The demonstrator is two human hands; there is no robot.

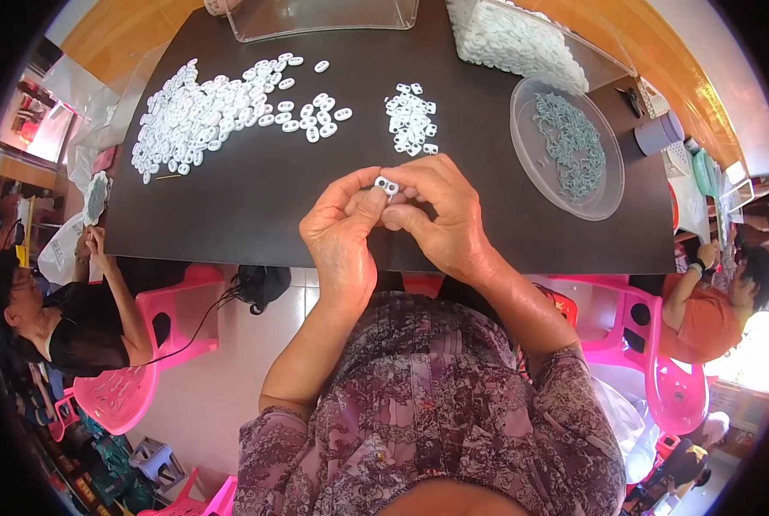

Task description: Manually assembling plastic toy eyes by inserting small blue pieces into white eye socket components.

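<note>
A small white plastic piece with two dark round holes [387, 184] is pinched between my hands above the near part of the dark table. My left hand [343, 225] grips it from the left, thumb on its near side. From the right, the closed fingertips of my right hand [443, 213] meet the same piece; anything smaller between them is hidden. Just beyond my hands lies a small heap of white pieces [410, 120]. Farther left spreads a large pile of white oval two-holed pieces [199, 112], several lying loose at its right side.
A round clear plastic lid [612, 193] holds small grey-green parts [569, 146] on the right. Behind it stands a clear box of white pieces [522, 47]. A purple cup [660, 135] is at the table's right edge. People sit on pink chairs at both sides.
</note>
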